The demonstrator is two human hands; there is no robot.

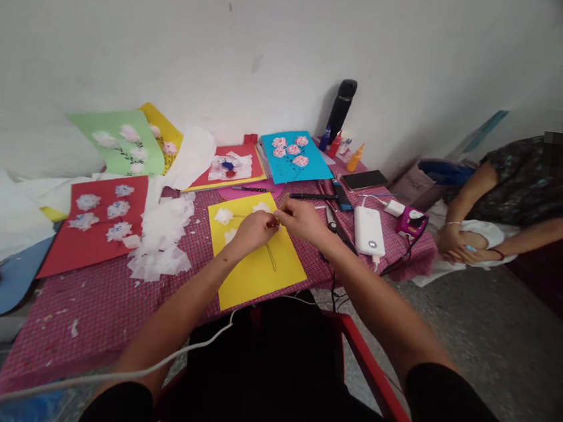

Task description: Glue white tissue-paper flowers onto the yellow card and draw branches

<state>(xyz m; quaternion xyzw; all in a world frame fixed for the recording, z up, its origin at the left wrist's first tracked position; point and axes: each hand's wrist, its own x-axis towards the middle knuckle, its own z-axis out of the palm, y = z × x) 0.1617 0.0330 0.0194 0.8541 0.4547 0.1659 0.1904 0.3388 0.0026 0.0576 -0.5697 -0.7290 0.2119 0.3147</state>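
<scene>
A yellow sheet [243, 287] lies on the checked tablecloth in front of me, with white paper flowers [223, 215] near its top and thin drawn stem lines. Over the sheet, my left hand [258, 230] is closed, its fingertips pinched around something too small to make out. My right hand [301, 218] meets it from the right, fingers bent and pinched together at the same spot. What lies between the fingertips is hidden. Crumpled white tissue pieces [163, 235] are piled left of the yellow sheet.
Flower pictures on red [79, 247], green [119, 128] and blue [311, 167] paper surround the work. Scissors [340, 230], a white power bank [368, 231], a phone [364, 180], paint bottles [355, 157] and a black flask [341, 106] stand or lie rightward. A person sits at right.
</scene>
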